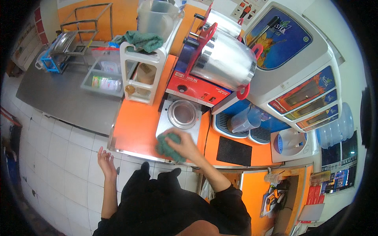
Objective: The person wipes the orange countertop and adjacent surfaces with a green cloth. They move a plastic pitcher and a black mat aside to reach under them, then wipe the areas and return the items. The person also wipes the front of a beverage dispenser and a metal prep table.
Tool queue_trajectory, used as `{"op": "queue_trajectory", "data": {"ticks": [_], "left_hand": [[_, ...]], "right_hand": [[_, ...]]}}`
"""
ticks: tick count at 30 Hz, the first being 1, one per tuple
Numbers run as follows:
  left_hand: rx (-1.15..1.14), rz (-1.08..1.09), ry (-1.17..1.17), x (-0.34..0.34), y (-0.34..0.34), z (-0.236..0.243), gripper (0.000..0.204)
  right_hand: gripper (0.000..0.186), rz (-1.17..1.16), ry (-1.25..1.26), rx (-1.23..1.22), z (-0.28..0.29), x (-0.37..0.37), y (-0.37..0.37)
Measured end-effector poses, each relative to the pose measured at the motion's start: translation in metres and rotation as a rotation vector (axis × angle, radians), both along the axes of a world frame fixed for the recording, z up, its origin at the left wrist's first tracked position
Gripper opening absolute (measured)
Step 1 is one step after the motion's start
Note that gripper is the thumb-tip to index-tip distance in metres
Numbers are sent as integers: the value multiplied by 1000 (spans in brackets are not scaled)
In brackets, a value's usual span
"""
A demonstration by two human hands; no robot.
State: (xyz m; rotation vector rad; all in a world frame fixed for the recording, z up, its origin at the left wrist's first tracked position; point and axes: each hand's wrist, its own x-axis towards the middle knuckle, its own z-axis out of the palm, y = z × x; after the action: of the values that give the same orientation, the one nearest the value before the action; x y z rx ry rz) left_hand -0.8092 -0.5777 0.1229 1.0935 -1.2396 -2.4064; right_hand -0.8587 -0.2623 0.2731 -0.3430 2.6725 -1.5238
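My right hand point(182, 146) is closed on a bunched green cloth point(168, 148), pressed to the front edge of the orange counter point(136, 129) by the base of the cup sealing machine point(197, 87). The machine carries a large roll of silver film point(224, 61). On its metal base plate, just beyond my hand, a round cup holder ring point(182, 114) shows. My left hand point(106, 161) hangs over the floor to the left of the counter, fingers apart and holding nothing.
A white plastic rack point(142, 55) left of the machine bears another green cloth point(143, 40) and a clear pitcher point(155, 19). To the right are a drink dispenser point(291, 74), a measuring jug point(245, 120) and a black mat point(234, 151). A steel table point(51, 92) holds a plastic bin point(106, 70).
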Motion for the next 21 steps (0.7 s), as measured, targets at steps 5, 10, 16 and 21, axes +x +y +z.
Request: {"op": "queue_trajectory", "data": {"ticks": [5,10,16,21], "left_hand": [[15,-23,15,-4,-4,-5,57],[1,5,-6,4,-11,-10,57],[-45,2,-8,1,0,6,50],[-40,-328,212,-20,54,47,42]], "right_hand": [[36,9,229,240,-22,-12,24],[43,147,415,611,-42,18,29],[47,232,632,492,-57,-27,-41],[52,266,470,683,-76,-34,-55]]}}
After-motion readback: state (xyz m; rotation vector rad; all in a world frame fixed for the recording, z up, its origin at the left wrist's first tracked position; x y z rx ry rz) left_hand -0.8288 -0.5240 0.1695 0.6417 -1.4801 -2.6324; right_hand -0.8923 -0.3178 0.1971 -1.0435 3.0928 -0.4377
